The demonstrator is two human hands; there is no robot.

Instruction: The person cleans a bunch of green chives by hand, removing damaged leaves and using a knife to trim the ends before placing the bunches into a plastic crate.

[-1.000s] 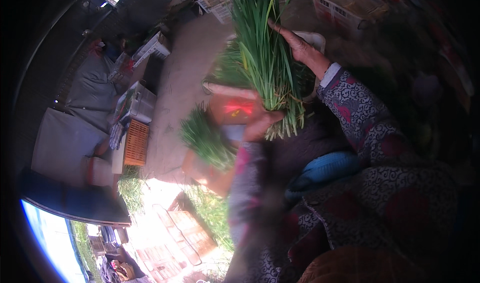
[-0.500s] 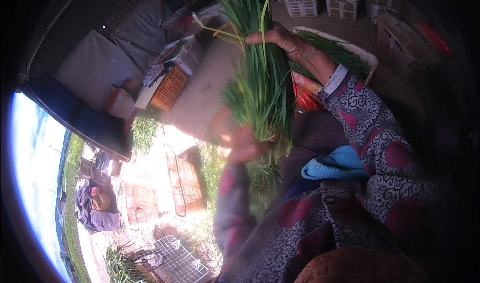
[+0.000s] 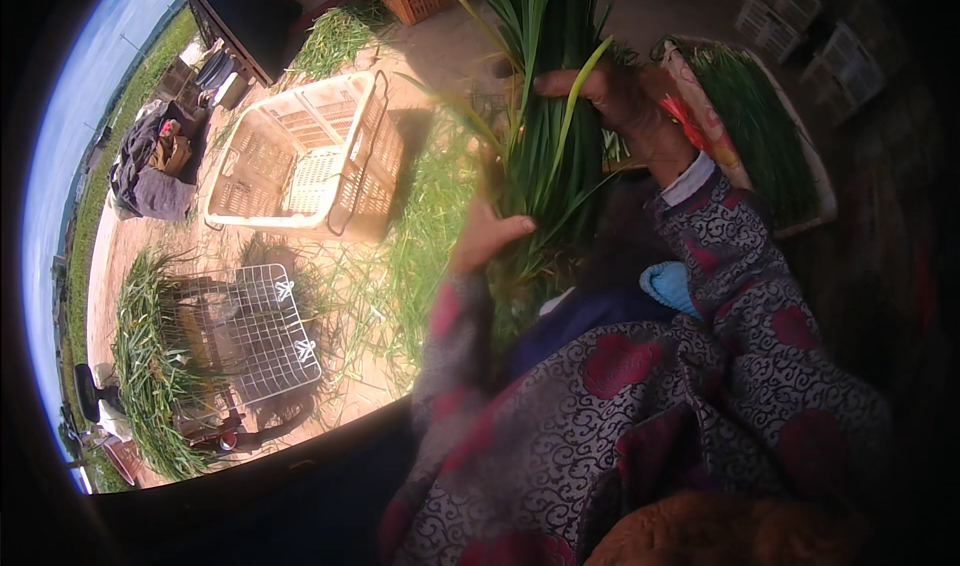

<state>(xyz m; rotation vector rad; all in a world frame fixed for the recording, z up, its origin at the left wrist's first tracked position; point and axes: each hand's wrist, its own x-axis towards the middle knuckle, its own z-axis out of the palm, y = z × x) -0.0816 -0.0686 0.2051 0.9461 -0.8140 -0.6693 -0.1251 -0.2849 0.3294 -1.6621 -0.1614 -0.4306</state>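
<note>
A thick bunch of long green chives (image 3: 560,136), with a few yellowed leaves, is held upright in front of me. My right hand (image 3: 625,106) is wrapped around its upper middle, the thumb lying across the front and the other fingers hidden behind. At the lower left side of the bunch is my left hand (image 3: 487,236). Its thumb stretches toward the leaves, apart from the blurred fingers; whether it touches them is unclear. Loose green leaves spread below, near my lap.
To the right lies a long crate (image 3: 755,131) full of chives. A pale plastic basket (image 3: 300,156) stands on the sunlit ground at left, beside scattered leaves (image 3: 430,236). Closer stands a white wire rack (image 3: 262,331) with a leaf pile (image 3: 155,366). Stacked crates (image 3: 775,11) are at the far right.
The view has swung left, bringing the pale basket and wire rack further in. My right hand keeps its grip on the chives. My left hand, blurred at their lower ends before, is now at their left side.
</note>
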